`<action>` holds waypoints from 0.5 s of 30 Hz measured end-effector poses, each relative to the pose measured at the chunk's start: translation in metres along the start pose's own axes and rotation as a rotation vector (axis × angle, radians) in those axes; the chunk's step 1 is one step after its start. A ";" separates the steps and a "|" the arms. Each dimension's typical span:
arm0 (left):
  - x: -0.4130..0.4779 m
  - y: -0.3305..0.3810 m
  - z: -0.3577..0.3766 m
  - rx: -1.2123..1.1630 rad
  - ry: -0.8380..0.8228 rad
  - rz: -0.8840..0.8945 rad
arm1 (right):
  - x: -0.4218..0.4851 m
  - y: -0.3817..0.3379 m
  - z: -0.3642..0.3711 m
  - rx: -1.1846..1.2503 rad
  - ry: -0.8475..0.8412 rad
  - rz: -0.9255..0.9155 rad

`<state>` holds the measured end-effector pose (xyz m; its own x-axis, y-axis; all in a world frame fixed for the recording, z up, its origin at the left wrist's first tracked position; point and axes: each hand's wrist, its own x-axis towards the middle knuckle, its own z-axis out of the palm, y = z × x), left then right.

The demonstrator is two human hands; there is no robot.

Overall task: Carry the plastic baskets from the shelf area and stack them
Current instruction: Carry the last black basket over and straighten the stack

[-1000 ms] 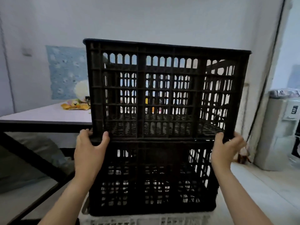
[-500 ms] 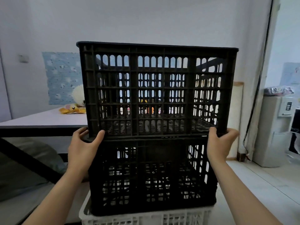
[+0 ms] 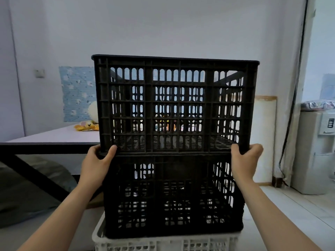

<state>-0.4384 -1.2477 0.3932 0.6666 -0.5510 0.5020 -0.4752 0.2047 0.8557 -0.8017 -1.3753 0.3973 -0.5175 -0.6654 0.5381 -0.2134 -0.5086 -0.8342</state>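
A black slotted plastic basket [image 3: 175, 105] sits level on top of a second black basket [image 3: 174, 196]. That lower basket rests inside a white basket [image 3: 163, 243] at the bottom of the view. My left hand [image 3: 96, 167] grips the top basket's lower left corner. My right hand [image 3: 244, 160] grips its lower right corner. The top basket's base meets the rim of the one below; I cannot tell whether it is fully seated.
A pale table [image 3: 54, 138] with a black frame stands to the left, with soft toys [image 3: 87, 125] at its far end. A white appliance [image 3: 315, 151] stands at the right by a doorway. Grey bedding [image 3: 32, 187] lies under the table. Tiled floor lies at the right.
The view has drawn back and tilted, so the stack sits lower in frame and the white basket shows more. Both hands keep their grip on the top basket's lower corners.
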 end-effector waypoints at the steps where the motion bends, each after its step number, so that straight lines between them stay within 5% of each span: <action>1: 0.000 0.000 0.000 -0.010 0.000 -0.002 | 0.000 0.001 0.000 -0.007 -0.004 -0.007; 15: -0.018 -0.027 0.020 -0.140 -0.061 -0.024 | 0.004 0.009 -0.012 -0.014 -0.174 -0.051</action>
<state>-0.4490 -1.2597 0.3589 0.6386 -0.6044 0.4763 -0.3721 0.2992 0.8786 -0.8158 -1.3755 0.3906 -0.3543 -0.7241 0.5917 -0.2481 -0.5373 -0.8061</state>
